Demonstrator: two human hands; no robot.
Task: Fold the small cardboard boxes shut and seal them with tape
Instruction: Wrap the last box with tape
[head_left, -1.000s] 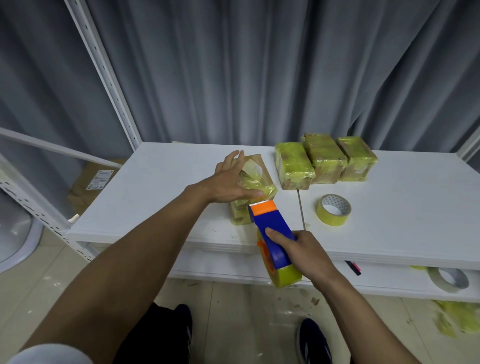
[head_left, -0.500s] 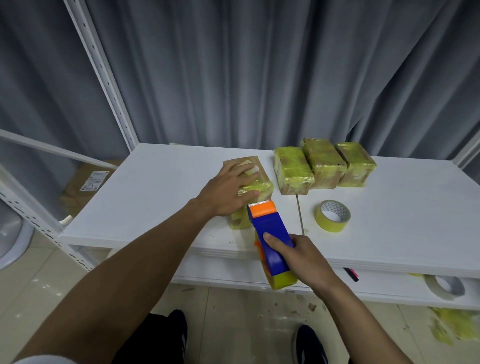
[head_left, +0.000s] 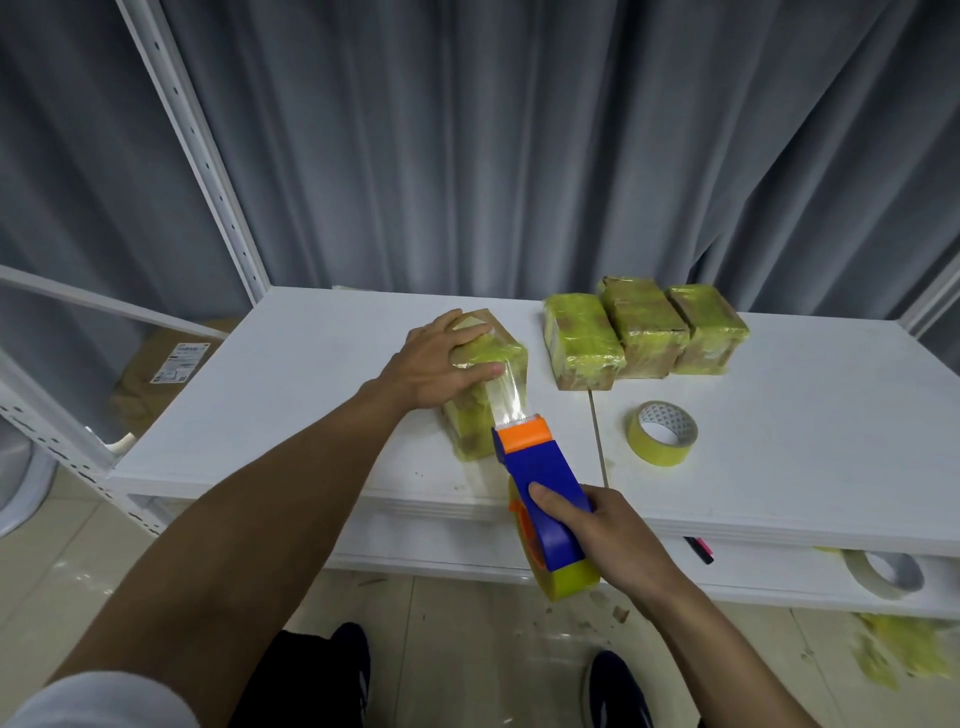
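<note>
Head view: white tabletop, grey curtain behind it. Left hand lies palm-down on a small cardboard box wrapped in yellow-green tape, fingers spread over its top and pressing it to the surface; the box sits near the front edge, a little left of the tabletop's middle. Right hand is closed around the handle of a blue and orange tape dispenser, which hangs past the front edge with its orange nose close against the box's near right corner. A strip of clear tape runs from the nose up onto the box, under the left thumb. Yellow roll in the dispenser sits below the hand. Three taped boxes stand in a row, touching, toward the back edge, right of the held box. A loose roll of yellow tape lies flat in front of them, apart from everything. A thin seam crosses the tabletop between box and roll. On the lower shelf: a marker pen and a pale tape roll toward the right end. Floor below shows scraps; dark shoes visible.
</note>
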